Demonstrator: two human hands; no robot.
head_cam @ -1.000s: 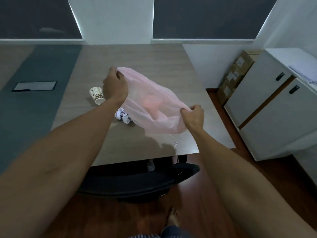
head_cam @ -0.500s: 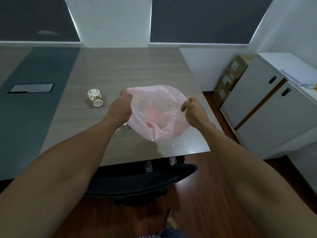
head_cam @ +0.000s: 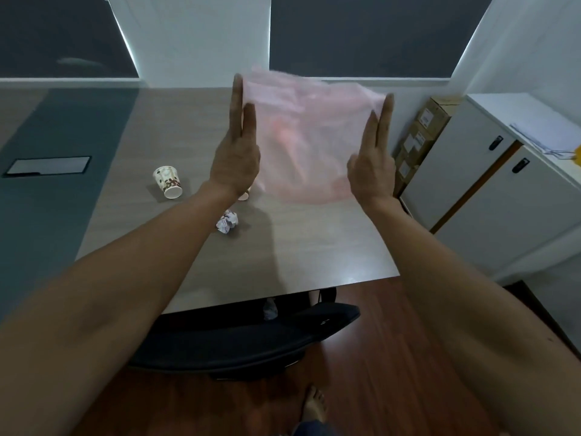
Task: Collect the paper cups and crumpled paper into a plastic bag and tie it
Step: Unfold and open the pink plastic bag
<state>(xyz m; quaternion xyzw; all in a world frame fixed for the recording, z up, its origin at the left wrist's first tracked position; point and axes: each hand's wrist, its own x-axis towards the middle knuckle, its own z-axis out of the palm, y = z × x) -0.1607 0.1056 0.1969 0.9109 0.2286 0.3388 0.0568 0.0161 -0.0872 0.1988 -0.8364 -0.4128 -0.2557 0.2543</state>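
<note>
Stretches a pink plastic bag [head_cam: 308, 136] wide between left hand [head_cam: 234, 165] and right hand [head_cam: 371, 171], raised at arm's reach above the bench [head_cam: 314, 247]. Points two fingers of each grip straight up along the bag's side edges, backs of the hands toward the camera. Hides both thumbs behind the film, so cannot tell whether pinching the bag or merely spreading it on straight fingers. Hangs well clear of the bench top, upper edge blurred, with a reddish patch showing through the film and too faint to name.

Leaves the litter lower and to the left of the bag, on the left hand's side. Shows a patterned paper cup [head_cam: 168, 186] tipped on its side, well apart from the bag, long axis running from far to near with the rim toward the camera. Shows a second cup [head_cam: 243, 195] only as a sliver peeking out beside the left wrist. Shows a ball of crumpled paper [head_cam: 227, 221] nearer the front edge, just beside the left forearm.

Looks like the opening of the bag, with the collecting not yet begun. Probably calls for bringing the bag down and leftward, mouth held by the right hand, with the left hand freed for the nearest pieces.
</note>
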